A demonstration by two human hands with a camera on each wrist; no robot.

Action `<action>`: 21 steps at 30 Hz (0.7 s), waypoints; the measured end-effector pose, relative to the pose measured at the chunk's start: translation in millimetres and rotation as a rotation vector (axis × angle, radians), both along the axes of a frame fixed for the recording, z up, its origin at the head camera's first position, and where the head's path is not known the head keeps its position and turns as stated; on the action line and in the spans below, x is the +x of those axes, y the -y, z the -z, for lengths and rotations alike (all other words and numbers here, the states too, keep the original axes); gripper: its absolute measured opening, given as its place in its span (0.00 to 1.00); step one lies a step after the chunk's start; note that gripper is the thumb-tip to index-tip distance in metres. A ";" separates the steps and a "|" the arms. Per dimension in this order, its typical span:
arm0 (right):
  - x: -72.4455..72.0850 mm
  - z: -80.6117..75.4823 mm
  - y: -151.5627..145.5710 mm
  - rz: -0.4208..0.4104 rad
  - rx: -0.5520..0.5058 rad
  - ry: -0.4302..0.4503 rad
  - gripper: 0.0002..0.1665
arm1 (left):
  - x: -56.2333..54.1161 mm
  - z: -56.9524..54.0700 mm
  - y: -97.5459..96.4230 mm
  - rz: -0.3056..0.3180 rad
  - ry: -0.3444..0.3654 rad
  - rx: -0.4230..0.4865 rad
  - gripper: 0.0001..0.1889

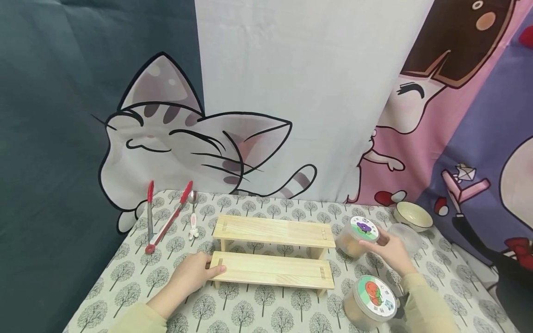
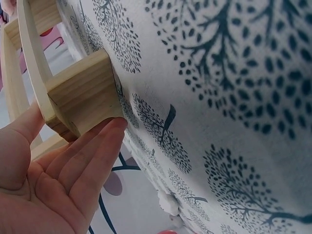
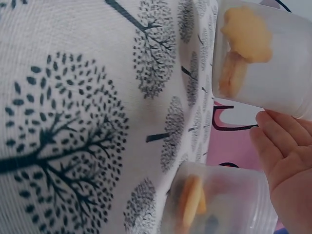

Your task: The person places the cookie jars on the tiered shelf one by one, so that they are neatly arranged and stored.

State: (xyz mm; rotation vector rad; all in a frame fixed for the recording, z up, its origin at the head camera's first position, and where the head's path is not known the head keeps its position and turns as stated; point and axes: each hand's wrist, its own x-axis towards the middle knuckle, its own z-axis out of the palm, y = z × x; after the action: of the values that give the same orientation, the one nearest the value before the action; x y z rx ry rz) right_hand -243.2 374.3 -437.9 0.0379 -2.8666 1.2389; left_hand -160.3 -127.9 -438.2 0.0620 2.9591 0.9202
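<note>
My left hand (image 1: 189,276) grips the left end of a two-tier wooden rack (image 1: 272,270), thumb on top of the lower step. In the left wrist view, the fingers (image 2: 90,161) reach along the underside by the end leg (image 2: 87,87). At the rack's right, my right hand (image 1: 391,252) holds a clear jar (image 1: 351,243) whose white lid carries a purple flower, with the thumb in front and fingers behind. Star-shaped, cookie-like pieces (image 3: 248,36) show inside that jar in the right wrist view.
Nearer me stands another jar (image 1: 362,310) with a red fruit on its lid. Beyond the right hand are a clear container (image 1: 408,237) and a cream bowl (image 1: 412,215). Red-tipped tongs (image 1: 168,224) and a rabbit-handled spoon (image 1: 193,219) lie at left. A printed curtain (image 1: 316,92) hangs behind.
</note>
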 end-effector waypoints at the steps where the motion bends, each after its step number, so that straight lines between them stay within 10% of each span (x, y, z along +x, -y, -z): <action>1: 0.9 -1.9 -0.5 0.009 0.000 0.012 0.54 | 0.1 -0.1 -0.2 0.000 -0.001 0.000 0.17; 21: 18.5 -26.1 2.5 0.006 -0.014 -0.109 0.47 | -0.6 -1.0 0.8 0.022 -0.019 -0.007 0.18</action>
State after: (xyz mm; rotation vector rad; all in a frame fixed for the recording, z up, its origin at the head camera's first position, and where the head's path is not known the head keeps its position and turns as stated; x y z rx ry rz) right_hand -224.8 371.8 -411.8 0.0938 -2.7639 1.2156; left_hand -160.9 -128.7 -437.2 0.1036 2.9730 0.9118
